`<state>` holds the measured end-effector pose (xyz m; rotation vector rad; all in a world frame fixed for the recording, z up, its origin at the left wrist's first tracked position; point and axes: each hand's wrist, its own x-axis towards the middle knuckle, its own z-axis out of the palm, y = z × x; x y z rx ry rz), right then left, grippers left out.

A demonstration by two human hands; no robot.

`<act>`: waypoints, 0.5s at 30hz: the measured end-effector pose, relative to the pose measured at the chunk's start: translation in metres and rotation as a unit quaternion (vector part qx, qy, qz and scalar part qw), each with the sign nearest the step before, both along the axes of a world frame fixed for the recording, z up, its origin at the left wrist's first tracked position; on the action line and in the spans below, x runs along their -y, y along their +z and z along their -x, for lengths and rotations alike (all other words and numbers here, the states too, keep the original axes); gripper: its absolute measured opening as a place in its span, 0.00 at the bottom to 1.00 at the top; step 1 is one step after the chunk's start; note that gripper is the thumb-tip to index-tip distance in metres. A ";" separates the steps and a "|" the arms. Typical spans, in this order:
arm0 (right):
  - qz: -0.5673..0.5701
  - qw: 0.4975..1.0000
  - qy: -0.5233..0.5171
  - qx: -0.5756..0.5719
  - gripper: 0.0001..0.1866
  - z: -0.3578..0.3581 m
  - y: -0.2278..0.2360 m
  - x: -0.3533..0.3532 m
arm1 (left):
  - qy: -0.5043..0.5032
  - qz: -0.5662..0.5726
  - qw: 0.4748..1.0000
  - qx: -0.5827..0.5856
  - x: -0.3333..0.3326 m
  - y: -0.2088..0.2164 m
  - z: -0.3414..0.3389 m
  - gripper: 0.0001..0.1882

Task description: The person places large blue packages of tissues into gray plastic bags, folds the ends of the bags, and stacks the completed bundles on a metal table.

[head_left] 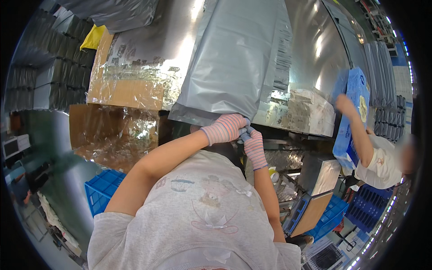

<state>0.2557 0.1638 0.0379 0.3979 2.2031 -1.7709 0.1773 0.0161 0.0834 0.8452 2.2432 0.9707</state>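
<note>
We judge the grey bag (229, 58) on the bench (308, 51), upper centre of the frame, soft, slippery and light, best held at its near edge, beside which our left hand (226, 128) and right hand (254, 146) meet, though we cannot tell whether either grips it.

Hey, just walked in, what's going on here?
A person in striped gloves has the left hand at the near edge of a large gray plastic bag lying on a metal table, the right hand close beside it. Their exact grip is unclear. At right, a co-worker's hand is by a blue box.
</note>
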 end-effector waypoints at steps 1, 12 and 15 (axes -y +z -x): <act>0.031 0.999 -0.013 -0.007 0.07 0.000 0.004 0.002 | -0.002 -0.007 1.000 -0.002 0.004 0.001 -0.001 0.11; 0.135 0.979 -0.082 0.125 0.09 -0.012 -0.008 -0.015 | 0.302 -0.266 0.870 0.285 0.173 0.041 -0.023 0.04; 0.151 0.972 -0.098 0.149 0.10 -0.018 -0.023 -0.031 | 0.371 -0.097 0.915 0.126 0.238 0.042 -0.041 0.04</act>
